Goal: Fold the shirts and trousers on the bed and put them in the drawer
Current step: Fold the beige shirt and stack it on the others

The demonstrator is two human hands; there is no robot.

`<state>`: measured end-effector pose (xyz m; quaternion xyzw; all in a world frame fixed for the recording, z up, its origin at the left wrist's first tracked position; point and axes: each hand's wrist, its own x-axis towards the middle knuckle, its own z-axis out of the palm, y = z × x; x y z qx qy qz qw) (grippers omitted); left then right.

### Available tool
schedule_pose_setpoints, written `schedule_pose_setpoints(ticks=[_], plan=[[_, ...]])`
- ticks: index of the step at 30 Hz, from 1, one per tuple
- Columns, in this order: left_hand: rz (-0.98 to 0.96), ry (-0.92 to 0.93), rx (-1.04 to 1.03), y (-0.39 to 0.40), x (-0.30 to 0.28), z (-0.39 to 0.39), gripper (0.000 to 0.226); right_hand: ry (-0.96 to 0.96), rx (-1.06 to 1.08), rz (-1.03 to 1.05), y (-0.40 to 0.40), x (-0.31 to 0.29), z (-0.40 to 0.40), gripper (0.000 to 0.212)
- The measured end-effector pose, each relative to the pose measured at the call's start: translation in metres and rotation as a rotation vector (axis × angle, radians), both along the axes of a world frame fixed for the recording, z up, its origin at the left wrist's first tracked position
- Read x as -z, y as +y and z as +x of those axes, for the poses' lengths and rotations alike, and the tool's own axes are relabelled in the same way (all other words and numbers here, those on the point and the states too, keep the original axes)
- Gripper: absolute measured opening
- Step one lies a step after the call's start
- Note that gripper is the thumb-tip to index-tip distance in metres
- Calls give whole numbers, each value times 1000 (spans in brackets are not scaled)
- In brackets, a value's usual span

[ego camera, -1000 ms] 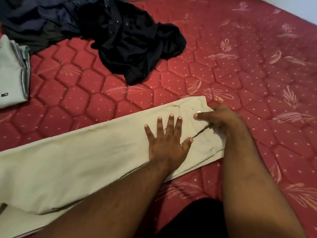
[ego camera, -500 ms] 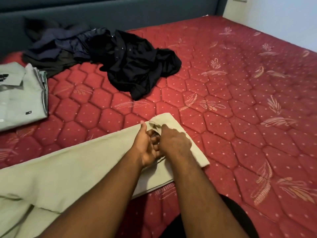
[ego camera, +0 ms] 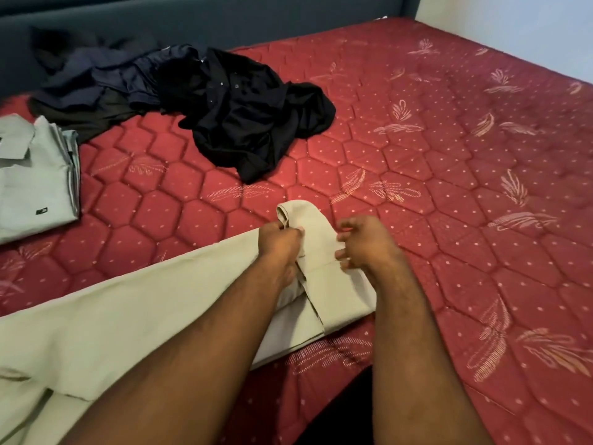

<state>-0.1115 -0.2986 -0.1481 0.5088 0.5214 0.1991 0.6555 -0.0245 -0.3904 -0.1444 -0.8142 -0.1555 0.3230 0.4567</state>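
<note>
1. Gripping the beige trousers (ego camera: 134, 316) near the waistband, the left hand (ego camera: 278, 244) has its fingers curled into the cloth.
2. Right hand (ego camera: 364, 242) pinches the folded waist edge.
3. Trousers lie along the red bed (ego camera: 449, 187).
4. Dark shirts (ego camera: 244, 114) are heaped behind; a folded grey shirt (ego camera: 35, 178) sits far left.

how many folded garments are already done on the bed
1: the folded pale green shirt at the left edge. The beige trousers are mid-fold in both hands, and the dark clothes pile near the headboard is unfolded. More may lie out of view.
</note>
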Motion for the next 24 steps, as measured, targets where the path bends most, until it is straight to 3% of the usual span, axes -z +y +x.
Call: schedule_pose_setpoints(ticks=[3,7,9,11,13,15,16,18,21,24], plan=[[-12,-1,42,15,-9,8,19,-198,93,-99,-12,0,20,25],[0,115,95,21,5,-2,12,25,-46,-253,-8,8,23,11],[-11,50,76,19,16,-12,31,53,-141,-322,-6,10,24,17],[204,17,22,14,19,-20,63,38,-221,-355,-3,8,26,19],[675,171,99,5,21,-25,79,59,-255,-376,-2,9,27,13],[1069,474,373,-6,28,-29,68,73,-238,-373,2,10,25,11],[1137,623,554,-9,37,-29,61,63,-219,-368,3,12,24,13],[1072,777,747,-14,57,-31,52,27,-183,-361,6,14,19,18],[1167,804,650,-19,65,-33,48,-27,-76,-284,11,21,14,12],[1303,587,458,-19,50,-17,26,-326,97,-232,6,8,20,12]])
